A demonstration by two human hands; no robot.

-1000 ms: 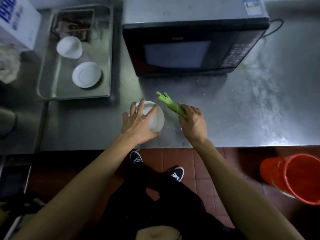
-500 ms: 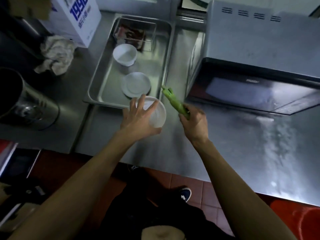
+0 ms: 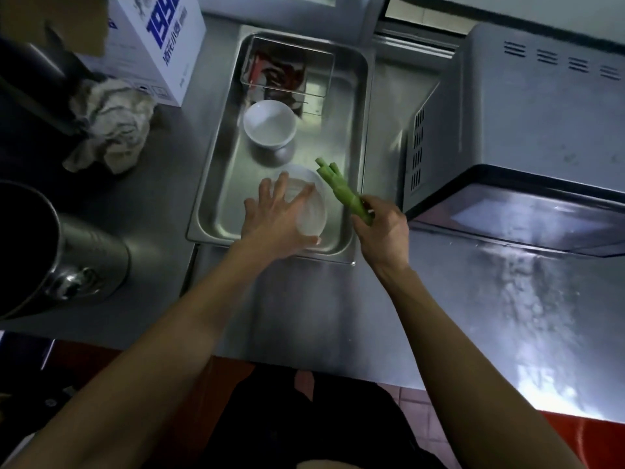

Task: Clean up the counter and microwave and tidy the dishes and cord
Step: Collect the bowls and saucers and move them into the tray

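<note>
My left hand [image 3: 274, 221] grips a white plate [image 3: 313, 213] from above, fingers spread round its rim, over the near end of the steel tray [image 3: 361, 137]. Another white plate in the tray lies mostly hidden under it. A white bowl [image 3: 269, 122] sits further back in the tray. My right hand [image 3: 382, 228] holds a bunch of green stalks [image 3: 341, 187] at the tray's right rim, tips pointing away. The microwave [image 3: 527, 130] stands to the right on the steel counter [image 3: 338, 306], door closed. No cord is visible.
A clear container [image 3: 284, 67] with dark contents sits at the tray's far end. A crumpled rag [image 3: 111, 125] and a white box [image 3: 162, 38] lie at the left. A large metal pot [image 3: 50, 252] stands near the left edge. Something red [image 3: 588, 431] is on the floor at the right.
Both hands moved from the counter's front toward the tray. The left carried the white plate over the tray's near end; the right brought the green stalks along to its right rim.
</note>
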